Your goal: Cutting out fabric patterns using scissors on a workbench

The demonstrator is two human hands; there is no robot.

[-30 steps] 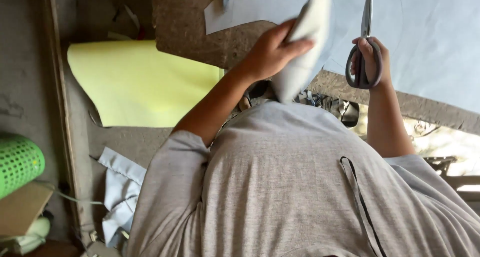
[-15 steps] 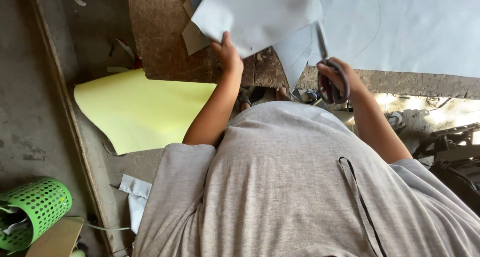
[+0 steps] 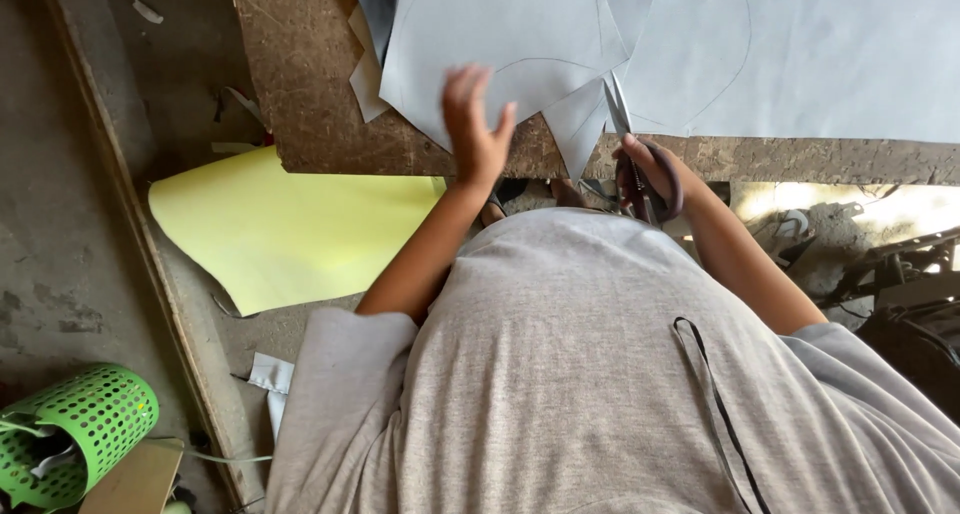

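Observation:
My right hand (image 3: 655,174) grips scissors (image 3: 630,144) with dark handles at the edge of a worn brown board table (image 3: 300,94); the blades point up into the pale grey sheet (image 3: 800,54) that carries drawn curved lines. My left hand (image 3: 478,124) hovers with fingers spread over a cut piece of the same grey sheet (image 3: 500,44), just above or lightly on it. A pointed strip of the grey material (image 3: 583,134) hangs over the table edge between my hands. My grey shirt (image 3: 600,374) fills the lower view.
A large yellow sheet (image 3: 290,224) lies on the floor below the table's left end. A green perforated basket (image 3: 75,429) sits at the lower left beside a wooden strip (image 3: 150,244). Dark machinery parts (image 3: 900,284) stand at the right. Scraps lie on the concrete floor.
My left hand let go of the grey piece it held up and now spreads open over it on the table. The right hand brought the scissors down to the sheet's edge.

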